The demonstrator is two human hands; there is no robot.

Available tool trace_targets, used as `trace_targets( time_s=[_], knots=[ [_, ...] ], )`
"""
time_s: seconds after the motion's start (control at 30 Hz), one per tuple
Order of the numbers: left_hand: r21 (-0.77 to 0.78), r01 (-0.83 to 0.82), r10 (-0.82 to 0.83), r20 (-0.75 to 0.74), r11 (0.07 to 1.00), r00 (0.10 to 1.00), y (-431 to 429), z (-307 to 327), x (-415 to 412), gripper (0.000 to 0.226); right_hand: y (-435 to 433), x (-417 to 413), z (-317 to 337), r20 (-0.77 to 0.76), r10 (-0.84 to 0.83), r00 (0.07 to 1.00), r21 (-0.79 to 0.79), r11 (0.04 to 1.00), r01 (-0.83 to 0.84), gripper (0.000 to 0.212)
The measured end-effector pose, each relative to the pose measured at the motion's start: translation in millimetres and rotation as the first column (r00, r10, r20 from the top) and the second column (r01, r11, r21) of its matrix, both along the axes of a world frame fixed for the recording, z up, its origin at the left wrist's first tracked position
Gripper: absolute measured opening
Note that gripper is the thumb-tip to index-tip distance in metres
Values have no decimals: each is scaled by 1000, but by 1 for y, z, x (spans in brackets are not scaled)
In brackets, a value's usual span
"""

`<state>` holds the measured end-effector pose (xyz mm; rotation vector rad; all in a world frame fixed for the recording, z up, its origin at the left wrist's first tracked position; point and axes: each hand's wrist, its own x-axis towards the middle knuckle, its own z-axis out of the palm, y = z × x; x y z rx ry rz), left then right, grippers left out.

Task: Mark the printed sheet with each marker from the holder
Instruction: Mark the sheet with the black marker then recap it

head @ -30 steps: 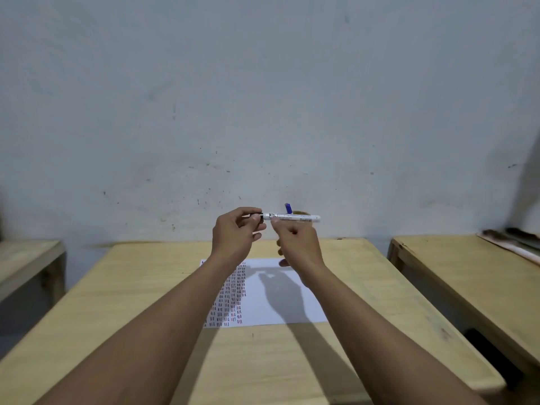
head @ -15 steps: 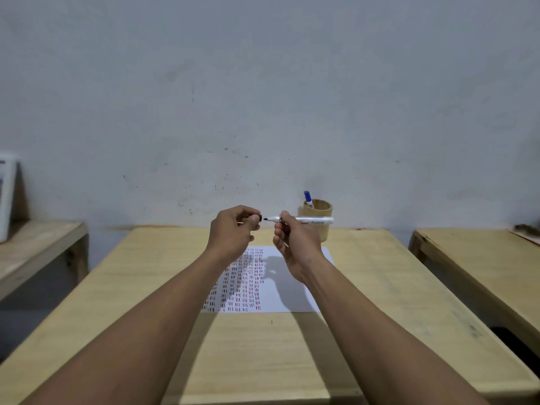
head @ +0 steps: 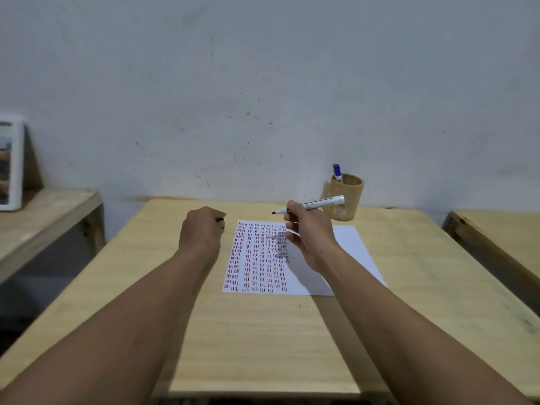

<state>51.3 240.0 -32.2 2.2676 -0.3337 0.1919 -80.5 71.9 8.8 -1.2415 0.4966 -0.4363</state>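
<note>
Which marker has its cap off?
The white marker in the right hand: its dark tip is bare. The blue-capped marker stands capped in the wooden holder.

Wooden table (head: 263,331), side benches (head: 43,217), framed picture (head: 10,165).

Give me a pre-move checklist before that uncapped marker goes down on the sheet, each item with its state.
1. Marker gripped by right hand: ok.
2. Cap off, dark tip exposed and pointing left: ok.
3. Tip on the printed sheet: not ok, it is above the far edge.
4. Left hand clear of the sheet, closed: ok; whether it holds the cap, cannot tell.
5. Blue-capped marker standing in the holder: ok.
6. Unmarked space on the sheet's right part: ok.
</note>
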Motion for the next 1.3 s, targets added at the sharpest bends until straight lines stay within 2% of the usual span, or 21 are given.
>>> trace_targets(
  time_s=[0.1,0.2,0.37,0.5,0.57,0.63,0.8,0.93,1.07,1.3],
  knots=[
    [76,0,1,-6,997,1000,-1,-9,5,30,-1,5,-1,-2,4,1000,-36,999,-4,17],
    [57,-2,3,-24,998,1000,-3,-9,3,32,-2,7,-2,-8,4,1000,-57,998,-4,18],
    [136,-7,7,0,991,1000,5,-3,-13,51,-2,5,-4,-31,-9,999,-145,989,5,23],
    [263,-8,-22,109,965,994,18,-5,-41,45,-6,-4,-8,-56,-42,998,-370,929,18,24],
    [301,20,-55,108,954,993,24,-9,-51,41,-8,-9,-13,-92,-61,994,-502,865,7,25],
    [386,58,-91,68,921,994,29,-17,-55,43,-10,-14,-19,-115,-79,990,-563,827,0,23],
    [514,130,-133,-31,848,991,35,-29,-57,50,-13,-26,-31,-156,-35,987,-566,822,-60,22],
    [557,151,-149,-50,817,988,36,-29,-55,53,-9,-33,-43,-210,-112,971,-647,760,-53,28],
    [575,151,-156,-41,804,987,36,-31,-58,54,-7,-38,-51,-217,-182,959,-708,706,-26,25],
    [580,149,-156,-39,801,987,36,-32,-58,55,-7,-37,-54,-235,-194,952,-749,661,-50,32]
  ],
)
